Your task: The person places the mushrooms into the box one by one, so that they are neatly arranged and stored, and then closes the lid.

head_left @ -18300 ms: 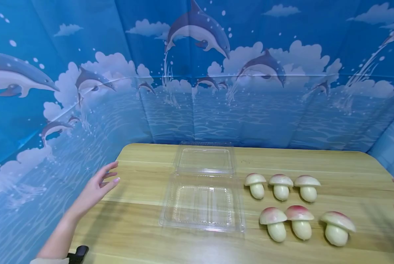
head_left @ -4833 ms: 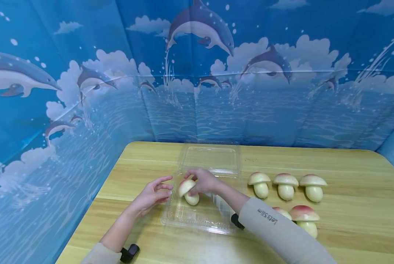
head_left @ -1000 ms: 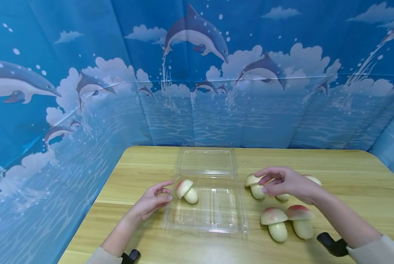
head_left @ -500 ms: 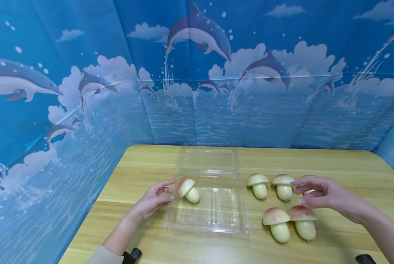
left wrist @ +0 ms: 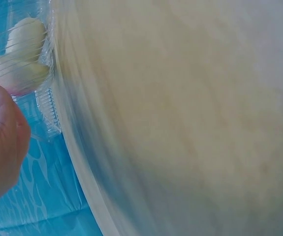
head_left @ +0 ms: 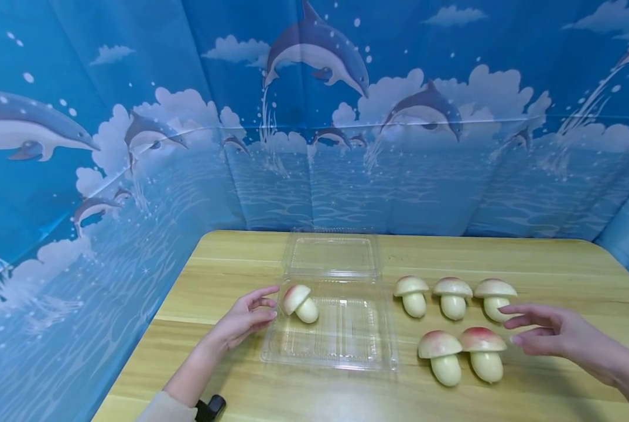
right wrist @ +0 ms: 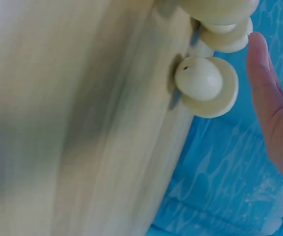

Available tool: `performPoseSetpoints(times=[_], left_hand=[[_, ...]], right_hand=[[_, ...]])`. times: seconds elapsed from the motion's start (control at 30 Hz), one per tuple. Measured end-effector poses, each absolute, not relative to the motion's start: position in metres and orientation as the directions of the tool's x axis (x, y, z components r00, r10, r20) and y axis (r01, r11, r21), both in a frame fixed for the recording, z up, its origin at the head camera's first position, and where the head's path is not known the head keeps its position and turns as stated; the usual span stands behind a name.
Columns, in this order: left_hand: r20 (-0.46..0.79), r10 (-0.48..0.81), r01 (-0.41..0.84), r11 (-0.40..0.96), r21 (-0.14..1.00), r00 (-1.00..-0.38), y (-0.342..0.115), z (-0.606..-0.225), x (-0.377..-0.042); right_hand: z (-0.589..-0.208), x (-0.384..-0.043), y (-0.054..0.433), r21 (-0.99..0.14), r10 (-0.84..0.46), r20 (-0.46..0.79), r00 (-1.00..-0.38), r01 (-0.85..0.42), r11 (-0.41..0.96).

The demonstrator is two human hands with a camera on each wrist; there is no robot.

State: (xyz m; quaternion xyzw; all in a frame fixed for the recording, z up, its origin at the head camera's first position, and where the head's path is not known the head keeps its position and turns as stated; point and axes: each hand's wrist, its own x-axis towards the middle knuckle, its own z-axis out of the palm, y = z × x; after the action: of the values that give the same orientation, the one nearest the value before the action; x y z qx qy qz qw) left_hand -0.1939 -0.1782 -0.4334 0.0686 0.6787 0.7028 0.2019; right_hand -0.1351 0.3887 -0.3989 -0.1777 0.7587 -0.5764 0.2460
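In the head view, one mushroom-shaped bun (head_left: 301,304) with a pinkish cap lies tilted in the left part of a clear plastic clamshell box (head_left: 341,363), whose lid is folded back. My left hand (head_left: 240,319), fingers loosely bent, is beside the box's left edge and holds nothing. My right hand (head_left: 562,334) hovers above the right of the table, thumb and fingers apart, with nothing between them. Its fingertips overlap the rightmost back bun (head_left: 495,298). In the right wrist view, the right hand (right wrist: 274,108) is apart from the nearest bun (right wrist: 205,83).
Two more buns, the left back bun (head_left: 412,296) and the middle back bun (head_left: 453,298), complete the back row. In front lie two redder buns, a left one (head_left: 442,356) and a right one (head_left: 484,353). A blue dolphin-print cloth (head_left: 335,181) surrounds the wooden table (head_left: 214,252).
Over the last second my right hand has moved right, away from the back row. Since the earliest frame, the far right front bun has left its place and one bun lies in the box.
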Motion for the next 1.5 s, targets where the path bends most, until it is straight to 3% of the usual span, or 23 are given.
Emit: performPoseSetpoints(times=[0.1, 0.33, 0.83, 1.13, 1.5], left_hand=[[-0.182, 0.375, -0.195, 0.006, 0.981, -0.909, -0.178, -0.433, -0.194], [-0.193, 0.369, -0.202, 0.015, 0.979, -0.909, -0.178, -0.432, -0.192], [-0.192, 0.367, -0.196, 0.028, 0.98, -0.91, -0.177, -0.429, -0.191], [-0.187, 0.377, -0.194, 0.02, 0.981, -0.907, -0.177, -0.429, -0.191], [-0.192, 0.372, -0.201, 0.016, 0.979, -0.908, -0.177, -0.429, -0.191]], right_hand=[[-0.405, -0.13, 0.391, -0.957, -0.531, -0.182, -0.828, 0.025, 0.288], [-0.42, -0.128, 0.389, -0.976, -0.565, -0.203, -0.8, 0.116, 0.187], [-0.436, -0.119, 0.378, -0.979, -0.517, -0.192, -0.834, 0.126, 0.159], [-0.44, -0.122, 0.374, -0.97, -0.562, -0.243, -0.791, 0.215, 0.116], [-0.447, -0.123, 0.369, -0.965, -0.501, -0.256, -0.827, 0.19, 0.179]])
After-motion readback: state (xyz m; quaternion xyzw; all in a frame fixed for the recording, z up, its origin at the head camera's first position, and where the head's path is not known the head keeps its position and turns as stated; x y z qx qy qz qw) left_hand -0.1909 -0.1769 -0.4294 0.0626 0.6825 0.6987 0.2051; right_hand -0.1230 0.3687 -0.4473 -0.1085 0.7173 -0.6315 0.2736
